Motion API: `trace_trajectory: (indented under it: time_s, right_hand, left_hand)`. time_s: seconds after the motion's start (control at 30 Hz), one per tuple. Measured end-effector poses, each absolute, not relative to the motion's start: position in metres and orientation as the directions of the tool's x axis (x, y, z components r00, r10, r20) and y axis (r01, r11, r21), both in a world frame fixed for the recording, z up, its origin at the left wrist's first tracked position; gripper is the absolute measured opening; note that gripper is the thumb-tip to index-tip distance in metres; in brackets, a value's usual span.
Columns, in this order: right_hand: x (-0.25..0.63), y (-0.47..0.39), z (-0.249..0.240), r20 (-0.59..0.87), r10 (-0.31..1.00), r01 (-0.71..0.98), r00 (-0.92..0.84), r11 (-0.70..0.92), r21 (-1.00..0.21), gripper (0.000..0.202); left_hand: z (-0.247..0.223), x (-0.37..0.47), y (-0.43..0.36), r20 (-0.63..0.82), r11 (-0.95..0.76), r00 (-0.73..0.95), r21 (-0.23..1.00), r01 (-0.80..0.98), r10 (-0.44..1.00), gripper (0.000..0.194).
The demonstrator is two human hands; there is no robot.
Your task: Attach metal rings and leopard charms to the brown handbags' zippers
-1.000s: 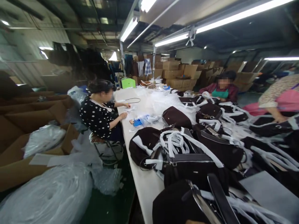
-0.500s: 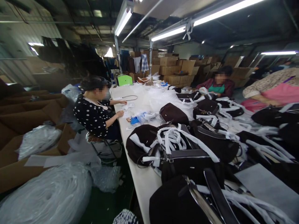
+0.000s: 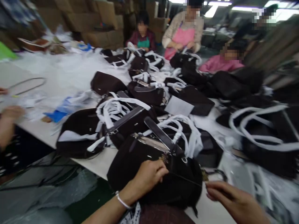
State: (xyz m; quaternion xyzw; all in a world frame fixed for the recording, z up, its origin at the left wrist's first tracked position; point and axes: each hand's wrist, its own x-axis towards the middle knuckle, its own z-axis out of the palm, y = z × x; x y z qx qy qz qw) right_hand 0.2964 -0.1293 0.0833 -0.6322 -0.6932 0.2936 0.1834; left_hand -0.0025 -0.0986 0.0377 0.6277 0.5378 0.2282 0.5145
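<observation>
A dark brown handbag (image 3: pixel 140 168) with a metal zip edge and a dark strap lies at the table's near edge, right in front of me. My left hand (image 3: pixel 147 177), with a silver bangle at the wrist, pinches something small at the bag's top by the zip. My right hand (image 3: pixel 231 199) sits to the right of the bag, fingers closed on a thin dark thread or cord that runs back to the bag. What the left fingers pinch is too small to tell.
Many dark bags with white-wrapped handles (image 3: pixel 116 118) cover the white table (image 3: pixel 98 161). A grey card (image 3: pixel 178 105) lies among them. Several people work at the far side and a person's hand (image 3: pixel 9 115) at the left. Cardboard boxes (image 3: pixel 102 18) stack behind.
The view has swung right and down from the seated person and the hall. My two hands, unseen before, are now in view on the nearest bag.
</observation>
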Motion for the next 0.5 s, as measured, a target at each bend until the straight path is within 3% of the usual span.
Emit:
trace_trajectory:
  time_s: [0.03, 0.1, 0.23, 0.33, 0.43, 0.5]
  right_hand:
    - [0.302, -0.128, 0.082, -0.226, 0.964, 0.758, -0.143, -0.040, -0.651, 0.023]
    - [0.310, -0.126, 0.086, -0.300, 0.943, 0.763, -0.144, -0.088, -0.640, 0.018]
    - [0.298, -0.127, 0.103, -0.018, 0.998, 0.826, -0.058, 0.037, -0.563, 0.014]
    - [0.265, -0.129, 0.110, 0.093, 0.993, 0.734, -0.072, 0.116, -0.670, 0.017]
    - [0.228, -0.127, 0.101, 0.002, 0.975, 0.565, -0.221, 0.129, -0.815, 0.021]
    - [0.212, -0.123, 0.090, -0.048, 0.962, 0.528, -0.268, 0.105, -0.843, 0.022]
  left_hand:
    - [0.036, -0.002, -0.097, -0.282, 0.117, 0.317, 0.884, 0.453, 0.906, 0.022]
    - [0.034, 0.000, -0.094, -0.316, 0.132, 0.313, 0.861, 0.491, 0.896, 0.022]
    - [0.036, 0.011, -0.094, -0.361, 0.093, 0.349, 0.799, 0.594, 0.865, 0.026]
    - [0.040, 0.023, -0.092, -0.381, 0.064, 0.429, 0.803, 0.593, 0.819, 0.027]
    - [0.044, 0.032, -0.090, -0.432, 0.186, 0.476, 0.858, 0.478, 0.766, 0.027]
    - [0.043, 0.033, -0.088, -0.493, 0.326, 0.486, 0.861, 0.390, 0.721, 0.026]
